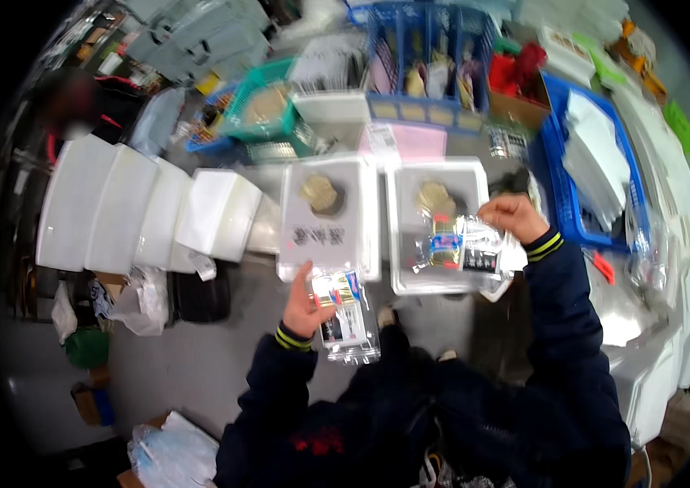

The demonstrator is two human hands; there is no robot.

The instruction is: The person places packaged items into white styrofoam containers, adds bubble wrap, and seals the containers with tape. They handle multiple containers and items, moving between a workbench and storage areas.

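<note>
Two white foam boxes lie before me, a left one (369, 226) and a right one (400, 268). Each holds a grey sheet with a round gold-coloured piece on it; the left sheet bears dark writing. My left hand (303, 308) grips a clear plastic packet (345, 311) of small printed sachets, in front of the left box. Over the right box, my right hand (514, 216) pinches the corner of a similar packet (461, 244). That packet hangs above the box and partly covers its contents. Motion blur softens both packets.
White foam boxes (119, 207) line the left side. Behind stand a green basket (262, 100) and a blue divided crate (424, 113) with packets. To the right are a blue bin (601, 235) holding white foam pieces and red-handled scissors (602, 268). A person (73, 104) is at far left.
</note>
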